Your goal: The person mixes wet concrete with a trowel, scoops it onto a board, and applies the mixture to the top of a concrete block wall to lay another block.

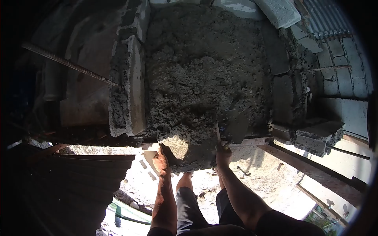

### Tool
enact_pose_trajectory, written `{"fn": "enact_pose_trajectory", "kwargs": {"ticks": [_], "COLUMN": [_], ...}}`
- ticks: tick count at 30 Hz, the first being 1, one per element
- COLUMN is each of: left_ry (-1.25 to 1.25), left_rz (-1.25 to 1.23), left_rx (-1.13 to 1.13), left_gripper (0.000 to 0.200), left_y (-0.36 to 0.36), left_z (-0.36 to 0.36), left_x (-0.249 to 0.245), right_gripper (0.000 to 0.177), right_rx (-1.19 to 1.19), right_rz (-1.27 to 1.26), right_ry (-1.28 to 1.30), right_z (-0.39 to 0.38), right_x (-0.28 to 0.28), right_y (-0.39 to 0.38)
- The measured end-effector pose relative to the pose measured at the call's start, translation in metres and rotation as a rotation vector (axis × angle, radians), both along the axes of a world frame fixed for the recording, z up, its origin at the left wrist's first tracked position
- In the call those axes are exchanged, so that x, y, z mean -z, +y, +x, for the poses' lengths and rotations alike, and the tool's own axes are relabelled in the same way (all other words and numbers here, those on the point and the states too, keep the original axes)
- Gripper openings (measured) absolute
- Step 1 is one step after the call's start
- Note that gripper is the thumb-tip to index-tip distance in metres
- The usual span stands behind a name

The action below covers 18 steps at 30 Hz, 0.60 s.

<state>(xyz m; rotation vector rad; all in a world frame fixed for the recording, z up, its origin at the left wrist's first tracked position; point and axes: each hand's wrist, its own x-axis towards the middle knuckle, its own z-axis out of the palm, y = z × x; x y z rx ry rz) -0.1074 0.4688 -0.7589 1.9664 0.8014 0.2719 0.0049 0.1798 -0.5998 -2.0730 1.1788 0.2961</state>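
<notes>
Wet grey concrete [208,70] fills the space between two block walls in front of me. My left hand [161,160] is closed at the left edge of a concrete-covered board [193,159], its thumb upward; a pale flat surface shows beside the fingers. My right hand [223,154] is wrapped round a flat trowel [235,126], whose grey blade lies close against the concrete's front part. A patch of sun lights the concrete near my left hand.
A rough block wall [136,86] stands on the left, with a rebar rod [71,63] jutting from it. Stacked blocks [319,135] and a timber beam [311,171] are on the right. Corrugated sheeting [75,188] lies lower left, and sunlit ground [256,177] is below.
</notes>
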Motion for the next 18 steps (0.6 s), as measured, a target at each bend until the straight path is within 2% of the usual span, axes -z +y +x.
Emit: {"fn": "enact_pose_trajectory", "kwargs": {"ticks": [2, 3, 4, 5, 6, 7, 8, 9, 11, 13, 14, 16, 18], "left_ry": [0.556, 0.457, 0.317, 0.266, 0.402, 0.389, 0.337, 0.303, 0.201, 0.242, 0.265, 0.129, 0.181], "left_rz": [-0.179, -0.265, -0.164, -0.221, -0.242, -0.261, -0.359, -0.405, -0.436, -0.352, -0.329, -0.144, -0.114], "left_rx": [-0.18, -0.273, -0.267, -0.338, -0.273, -0.206, -0.297, -0.259, -0.242, -0.141, -0.109, -0.043, -0.034], "left_gripper": [0.057, 0.053, 0.051, 0.056, 0.054, 0.054, 0.053, 0.054, 0.054, 0.056, 0.058, 0.061, 0.057], "left_y": [-0.028, -0.033, -0.031, -0.028, -0.015, -0.023, -0.031, -0.017, -0.026, -0.02, -0.018, -0.022, -0.029], "left_z": [0.045, 0.044, 0.033, 0.024, 0.014, 0.03, 0.036, 0.022, 0.025, 0.016, 0.013, 0.002, -0.012], "left_x": [-0.124, -0.133, -0.127, -0.121, -0.126, -0.182, -0.208, -0.203, -0.247, -0.278, -0.296, -0.312, -0.328], "right_gripper": [0.054, 0.054, 0.054, 0.045, 0.036, 0.036, 0.035, 0.035, 0.034, 0.034, 0.034, 0.035, 0.034], "right_rx": [-0.028, -0.043, -0.016, -0.014, 0.002, -0.012, -0.028, -0.031, -0.02, 0.091, 0.095, 0.151, 0.14], "right_rz": [0.024, 0.037, 0.017, 0.064, 0.1, 0.09, 0.079, 0.118, 0.133, 0.291, 0.283, 0.434, 0.44], "right_ry": [-0.079, -0.08, -0.089, -0.128, -0.164, -0.183, -0.199, -0.278, -0.368, -0.273, -0.286, -0.318, -0.269], "right_z": [-0.019, -0.02, -0.024, -0.032, -0.043, -0.056, -0.068, -0.073, -0.079, -0.098, -0.109, -0.133, -0.15], "right_x": [0.005, -0.009, -0.014, -0.02, -0.027, -0.029, -0.033, -0.052, -0.094, -0.113, -0.114, -0.111, -0.127], "right_y": [-0.013, -0.014, -0.014, -0.014, -0.016, -0.016, -0.015, -0.014, -0.01, -0.006, -0.006, -0.008, -0.015]}}
